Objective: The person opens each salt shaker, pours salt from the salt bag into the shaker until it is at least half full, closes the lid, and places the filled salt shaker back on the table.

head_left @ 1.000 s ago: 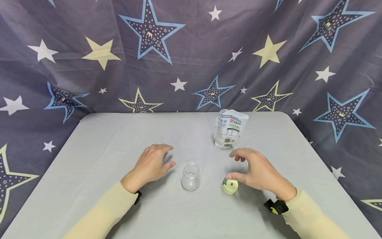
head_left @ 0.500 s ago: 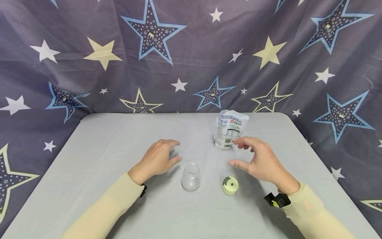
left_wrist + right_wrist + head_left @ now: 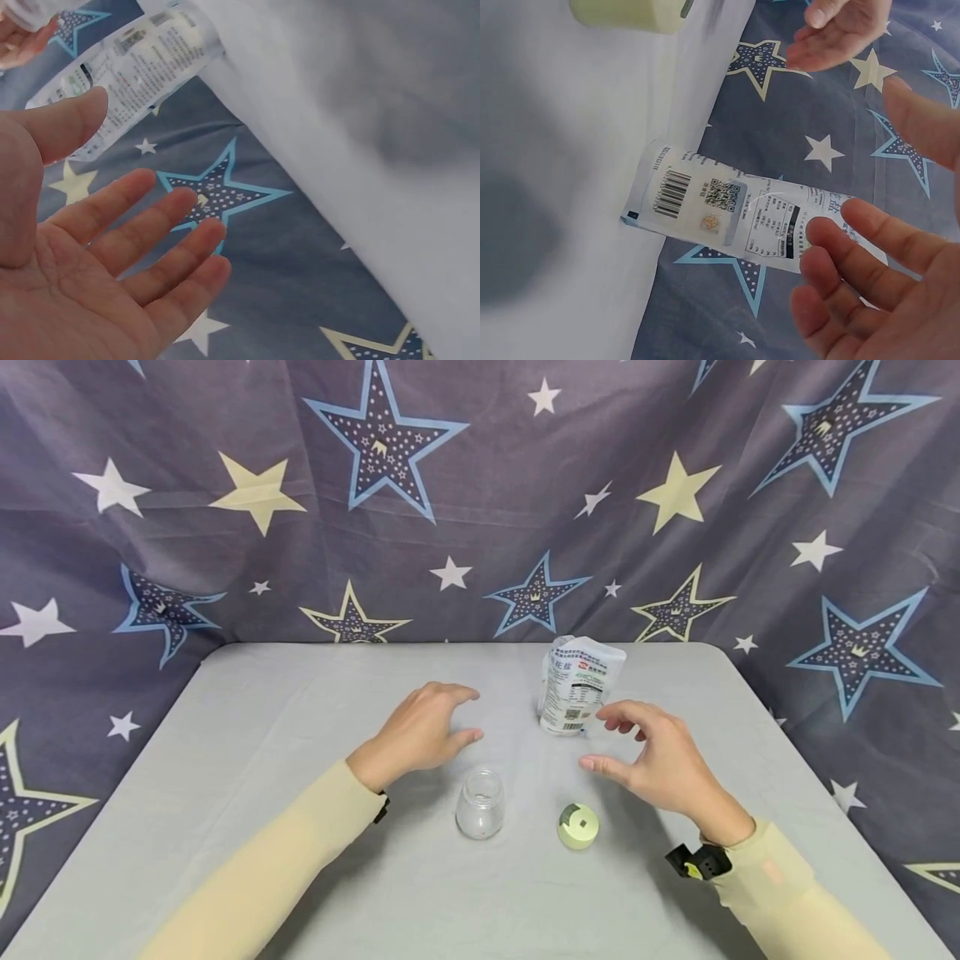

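A white printed pouch [image 3: 576,685] stands upright toward the back right of the table; its barcode and small print show in the right wrist view. My right hand [image 3: 663,760] hovers just in front and to the right of it, fingers loosely bent, holding nothing. In the middle stands a clear glass jar [image 3: 480,806] with an uncovered mouth. My left hand [image 3: 416,727] is in the air behind and left of the jar, palm turned inward, thumb and fingers apart and holding nothing. A pale green round lid [image 3: 578,827] lies right of the jar, below my right hand.
A light grey cloth covers the table [image 3: 262,718]. Behind it hangs a dark curtain [image 3: 480,502] printed with stars, which meets the table's back edge. Black straps [image 3: 699,862] sit on both wrists over cream sleeves.
My left hand has moved forward and right, past the jar. The right hand has lifted away from the lid and shifted forward toward the pouch. Jar, lid and pouch have stayed put.
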A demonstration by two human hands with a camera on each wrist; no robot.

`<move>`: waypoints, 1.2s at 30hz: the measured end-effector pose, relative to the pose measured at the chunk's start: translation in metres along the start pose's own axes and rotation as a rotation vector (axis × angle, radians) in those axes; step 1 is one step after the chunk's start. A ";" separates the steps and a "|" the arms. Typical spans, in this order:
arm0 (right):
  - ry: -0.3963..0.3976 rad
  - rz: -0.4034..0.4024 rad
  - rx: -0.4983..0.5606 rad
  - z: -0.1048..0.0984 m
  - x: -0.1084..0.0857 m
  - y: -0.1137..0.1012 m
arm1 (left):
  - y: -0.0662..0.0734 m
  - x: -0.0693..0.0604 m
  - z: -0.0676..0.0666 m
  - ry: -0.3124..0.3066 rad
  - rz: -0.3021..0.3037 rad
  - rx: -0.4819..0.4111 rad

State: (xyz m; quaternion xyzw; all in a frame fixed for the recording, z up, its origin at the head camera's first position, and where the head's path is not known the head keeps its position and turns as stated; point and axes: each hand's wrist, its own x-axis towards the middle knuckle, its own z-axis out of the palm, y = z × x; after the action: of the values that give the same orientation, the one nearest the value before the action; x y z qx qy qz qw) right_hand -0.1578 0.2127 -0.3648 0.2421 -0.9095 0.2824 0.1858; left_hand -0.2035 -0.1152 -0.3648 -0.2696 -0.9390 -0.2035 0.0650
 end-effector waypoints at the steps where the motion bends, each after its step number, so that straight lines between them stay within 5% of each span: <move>1: 0.003 0.003 -0.001 0.000 0.000 0.000 | 0.002 0.002 -0.002 -0.001 0.000 0.000; 36: 0.035 0.140 0.027 0.007 0.004 0.017 | 0.038 0.062 -0.025 0.002 0.079 0.003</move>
State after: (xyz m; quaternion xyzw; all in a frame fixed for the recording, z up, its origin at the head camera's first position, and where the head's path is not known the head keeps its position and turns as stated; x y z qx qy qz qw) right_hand -0.1714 0.2197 -0.3755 0.1757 -0.9169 0.3111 0.1780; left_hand -0.2355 -0.0669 -0.3142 -0.3063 -0.9278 -0.1997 0.0741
